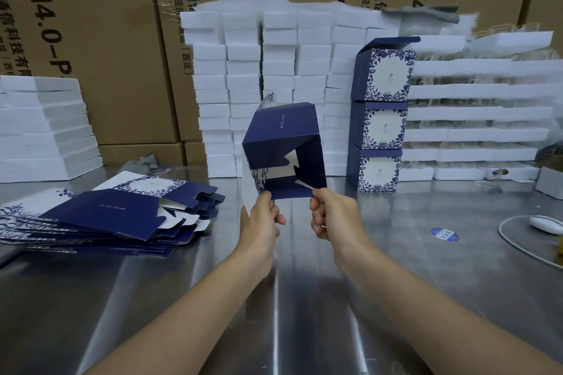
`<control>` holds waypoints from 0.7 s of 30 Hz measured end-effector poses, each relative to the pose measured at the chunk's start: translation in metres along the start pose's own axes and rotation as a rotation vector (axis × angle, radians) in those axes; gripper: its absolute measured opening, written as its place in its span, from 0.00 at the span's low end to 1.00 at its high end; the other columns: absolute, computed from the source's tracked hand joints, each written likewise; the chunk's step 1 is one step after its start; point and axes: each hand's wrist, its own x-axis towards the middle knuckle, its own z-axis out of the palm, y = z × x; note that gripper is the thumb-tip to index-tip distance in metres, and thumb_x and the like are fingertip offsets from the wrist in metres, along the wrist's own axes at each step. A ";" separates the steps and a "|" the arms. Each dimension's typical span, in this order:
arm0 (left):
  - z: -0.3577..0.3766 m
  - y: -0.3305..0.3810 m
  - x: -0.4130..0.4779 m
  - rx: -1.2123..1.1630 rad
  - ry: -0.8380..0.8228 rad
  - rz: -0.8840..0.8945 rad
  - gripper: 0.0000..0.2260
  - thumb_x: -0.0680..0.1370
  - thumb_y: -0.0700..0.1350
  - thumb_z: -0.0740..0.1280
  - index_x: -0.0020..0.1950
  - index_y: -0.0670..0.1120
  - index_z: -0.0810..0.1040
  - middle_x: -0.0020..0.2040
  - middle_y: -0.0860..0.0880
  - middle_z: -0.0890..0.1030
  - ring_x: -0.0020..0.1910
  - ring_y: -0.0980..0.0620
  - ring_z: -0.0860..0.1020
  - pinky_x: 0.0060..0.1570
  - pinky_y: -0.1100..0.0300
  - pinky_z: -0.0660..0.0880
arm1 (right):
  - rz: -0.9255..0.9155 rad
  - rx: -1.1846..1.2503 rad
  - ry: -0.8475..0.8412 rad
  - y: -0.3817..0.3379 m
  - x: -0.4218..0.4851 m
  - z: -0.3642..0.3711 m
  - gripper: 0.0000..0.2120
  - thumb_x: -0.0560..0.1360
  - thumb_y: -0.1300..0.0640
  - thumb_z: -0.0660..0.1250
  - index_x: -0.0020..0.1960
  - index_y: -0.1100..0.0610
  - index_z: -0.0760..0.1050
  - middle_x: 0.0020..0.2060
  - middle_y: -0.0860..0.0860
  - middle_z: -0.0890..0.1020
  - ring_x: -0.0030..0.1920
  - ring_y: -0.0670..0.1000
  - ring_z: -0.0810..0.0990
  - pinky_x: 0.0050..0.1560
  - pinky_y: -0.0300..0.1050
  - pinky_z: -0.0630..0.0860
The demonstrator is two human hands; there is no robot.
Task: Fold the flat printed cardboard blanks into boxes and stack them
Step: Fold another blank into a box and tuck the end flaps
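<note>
Steel table (pixel 304 298); shipping cartons (pixel 100 39) and foam stacks (pixel 259 85) behind. Three folded boxes (pixel 380 119) stacked far right, blank pile (pixel 115 213) left. Left hand (pixel 262 218) and right hand (pixel 332 216) pinch one half-folded box (pixel 283 143).

flat blanks (pixel 115 213) left on table (pixel 304 283), folded boxes (pixel 380 122) stacked right

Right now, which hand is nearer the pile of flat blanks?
Left. The left hand grips the half-folded box just right of the pile; the right hand pinches its other corner, farther away.
</note>
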 end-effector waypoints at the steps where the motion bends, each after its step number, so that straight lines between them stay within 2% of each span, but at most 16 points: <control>1: 0.000 0.001 0.000 -0.015 0.003 0.012 0.14 0.85 0.52 0.60 0.43 0.46 0.70 0.33 0.50 0.72 0.37 0.52 0.72 0.40 0.55 0.69 | 0.001 0.008 0.001 -0.001 0.000 0.000 0.15 0.79 0.57 0.65 0.33 0.56 0.72 0.23 0.49 0.67 0.22 0.48 0.64 0.24 0.37 0.63; 6: -0.001 0.004 -0.009 -0.078 -0.109 0.019 0.16 0.84 0.53 0.65 0.39 0.48 0.71 0.29 0.52 0.69 0.31 0.54 0.73 0.39 0.56 0.69 | 0.007 0.056 -0.042 -0.001 -0.001 0.001 0.16 0.80 0.57 0.65 0.34 0.56 0.73 0.24 0.49 0.67 0.23 0.48 0.64 0.25 0.38 0.62; 9: 0.002 0.002 -0.014 -0.032 -0.183 0.034 0.18 0.86 0.52 0.62 0.37 0.48 0.71 0.28 0.52 0.70 0.32 0.53 0.74 0.42 0.55 0.70 | 0.000 0.026 -0.085 0.000 -0.005 0.003 0.16 0.80 0.56 0.65 0.34 0.55 0.73 0.24 0.50 0.67 0.24 0.49 0.65 0.26 0.39 0.64; 12: 0.002 0.004 -0.015 -0.041 -0.211 0.046 0.18 0.87 0.51 0.61 0.37 0.48 0.70 0.29 0.52 0.69 0.32 0.54 0.73 0.41 0.56 0.69 | -0.015 0.022 -0.098 -0.003 -0.006 0.002 0.15 0.79 0.54 0.65 0.34 0.54 0.73 0.25 0.50 0.68 0.25 0.50 0.65 0.28 0.39 0.65; 17: 0.000 0.004 -0.015 -0.015 -0.236 0.053 0.19 0.85 0.54 0.63 0.36 0.49 0.71 0.29 0.52 0.70 0.31 0.55 0.74 0.44 0.55 0.71 | -0.031 -0.006 -0.176 -0.003 -0.010 0.003 0.18 0.83 0.50 0.66 0.36 0.55 0.76 0.25 0.51 0.72 0.26 0.48 0.69 0.31 0.39 0.68; 21: -0.001 0.003 -0.016 0.022 -0.297 0.049 0.23 0.83 0.57 0.67 0.28 0.53 0.75 0.30 0.52 0.74 0.34 0.55 0.77 0.45 0.55 0.73 | -0.015 -0.023 -0.210 -0.002 -0.009 0.001 0.19 0.82 0.52 0.67 0.34 0.56 0.76 0.24 0.51 0.72 0.25 0.48 0.69 0.29 0.38 0.69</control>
